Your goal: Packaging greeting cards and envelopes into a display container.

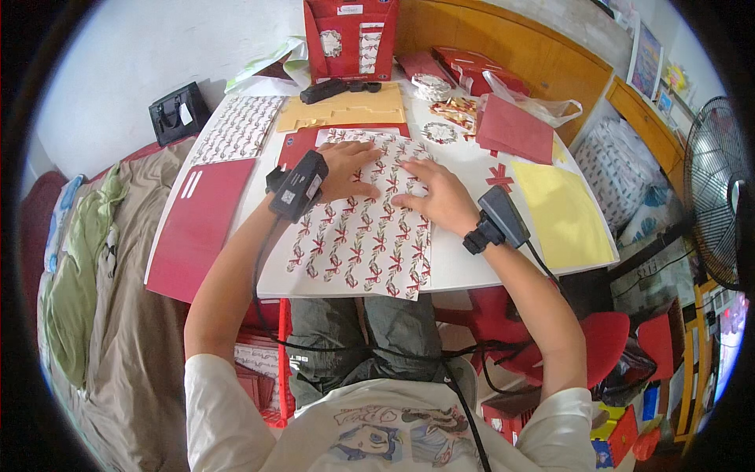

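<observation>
A white sheet of paper [360, 248] printed with slanting rows of green garlands and red bows lies before me. Its lower corner reaches past the table's front edge. My left hand [348, 171] rests palm down on the upper left part of the sheet, fingers spread. Across from it, my right hand [439, 197] lies over the sheet's right side, thumb apart from the fingers. Neither hand grips anything. Under the sheet's top end, part of a red card piece [298, 144] shows; the rest of it is hidden.
Red card panels [197, 230] and patterned sheets [239, 127] lie left. Yellow paper [563, 212], dark red cards [516, 130], red strips [499, 177] and a wreath cutout [439, 133] lie right. At the back are a tan board [345, 109] and a red display box [351, 41]. Cables cross my lap.
</observation>
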Motion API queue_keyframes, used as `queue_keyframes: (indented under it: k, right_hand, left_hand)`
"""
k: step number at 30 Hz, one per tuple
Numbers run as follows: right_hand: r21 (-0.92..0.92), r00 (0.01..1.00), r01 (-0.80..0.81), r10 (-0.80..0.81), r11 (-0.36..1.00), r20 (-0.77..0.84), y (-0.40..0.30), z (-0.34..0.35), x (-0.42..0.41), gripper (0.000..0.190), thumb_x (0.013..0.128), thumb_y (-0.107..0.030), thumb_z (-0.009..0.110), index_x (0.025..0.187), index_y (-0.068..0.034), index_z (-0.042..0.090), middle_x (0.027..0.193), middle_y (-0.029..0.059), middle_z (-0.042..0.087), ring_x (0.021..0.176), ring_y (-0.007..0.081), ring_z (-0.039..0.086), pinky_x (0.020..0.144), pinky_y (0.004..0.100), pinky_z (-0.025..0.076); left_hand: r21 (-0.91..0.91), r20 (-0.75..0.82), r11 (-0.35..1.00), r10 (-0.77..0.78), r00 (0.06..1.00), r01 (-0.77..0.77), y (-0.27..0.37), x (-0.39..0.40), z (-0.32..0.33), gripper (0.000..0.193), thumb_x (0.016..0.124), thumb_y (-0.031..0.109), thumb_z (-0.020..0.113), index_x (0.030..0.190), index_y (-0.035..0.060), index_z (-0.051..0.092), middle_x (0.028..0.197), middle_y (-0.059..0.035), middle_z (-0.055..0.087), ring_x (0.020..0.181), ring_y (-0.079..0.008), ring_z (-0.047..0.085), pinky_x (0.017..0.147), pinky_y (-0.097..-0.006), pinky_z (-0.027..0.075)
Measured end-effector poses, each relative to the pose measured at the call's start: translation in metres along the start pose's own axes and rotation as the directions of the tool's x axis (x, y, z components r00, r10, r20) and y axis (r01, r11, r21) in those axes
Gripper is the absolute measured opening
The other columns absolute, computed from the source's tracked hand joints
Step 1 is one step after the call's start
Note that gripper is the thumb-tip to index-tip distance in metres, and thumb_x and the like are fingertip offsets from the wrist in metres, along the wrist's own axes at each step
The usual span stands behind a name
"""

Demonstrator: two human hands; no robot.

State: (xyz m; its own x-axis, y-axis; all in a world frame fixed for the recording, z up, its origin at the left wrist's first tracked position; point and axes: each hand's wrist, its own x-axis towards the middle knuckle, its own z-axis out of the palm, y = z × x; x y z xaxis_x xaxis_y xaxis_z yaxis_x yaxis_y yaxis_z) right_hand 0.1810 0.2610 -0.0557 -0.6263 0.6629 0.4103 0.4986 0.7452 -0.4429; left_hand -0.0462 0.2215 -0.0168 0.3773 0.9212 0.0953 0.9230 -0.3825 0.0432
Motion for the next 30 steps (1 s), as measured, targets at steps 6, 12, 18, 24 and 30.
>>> queue_keyframes:
  k: [6,12,18,24,30]
  right_hand:
    - [-0.081,0.951,0.075,-0.095,0.994,-0.294,0.010,0.015,0.001,0.072,0.072,-0.041,0.076,0.125,0.001,0.050,0.124,0.0242,0.051,0.118,0.0365,0.047,0.101,0.0397,0.037]
    - [0.490,0.925,-0.324,0.380,0.809,-0.016,0.010,-0.004,0.000,0.068,0.079,-0.029,0.074,0.129,0.002,0.041,0.106,0.0152,0.057,0.094,0.0209,0.058,0.080,0.0308,0.048]
    - [0.806,0.907,-0.249,0.422,0.537,-0.001,0.000,-0.007,0.001,0.065,0.086,0.000,0.058,0.142,0.002,0.025,0.098,0.0087,0.057,0.087,0.0124,0.056,0.079,0.0239,0.045]
    - [0.921,0.923,0.063,0.328,0.385,-0.200,-0.018,-0.031,-0.004,0.048,0.089,0.000,0.050,0.134,0.006,0.036,0.109,0.0111,0.057,0.096,0.0141,0.055,0.087,0.0262,0.043]
    - [0.843,0.854,0.363,0.220,0.396,-0.471,-0.033,-0.056,-0.022,0.033,0.092,-0.002,0.046,0.125,0.004,0.047,0.116,0.0094,0.057,0.105,0.0139,0.052,0.095,0.0284,0.039]
  left_hand:
    - [0.148,-0.119,0.989,0.011,0.993,0.007,0.001,-0.008,0.003,0.070,0.085,0.055,0.053,0.134,0.0054,0.044,0.137,-0.0176,0.044,0.128,-0.0312,0.040,0.106,-0.0426,0.031]
    - [-0.012,-0.222,0.880,-0.465,0.857,0.475,-0.005,-0.046,-0.010,0.047,0.092,0.039,0.051,0.114,-0.0028,0.053,0.105,-0.0209,0.059,0.096,-0.0331,0.059,0.082,-0.0404,0.048]
    - [-0.116,-0.354,0.938,-0.346,0.869,0.327,-0.003,-0.056,0.006,0.043,0.088,0.035,0.058,0.112,-0.0010,0.056,0.102,-0.0199,0.060,0.092,-0.0328,0.059,0.081,-0.0405,0.047]
    - [-0.299,-0.530,0.922,-0.374,0.761,0.246,0.007,-0.067,0.005,0.049,0.088,0.034,0.059,0.121,-0.0012,0.050,0.106,-0.0193,0.058,0.096,-0.0321,0.057,0.085,-0.0399,0.045]
    - [-0.450,-0.233,0.866,-0.347,0.909,0.215,0.031,-0.093,0.011,0.063,0.092,0.050,0.045,0.124,-0.0049,0.049,0.126,-0.0257,0.047,0.120,-0.0371,0.044,0.100,-0.0425,0.035]
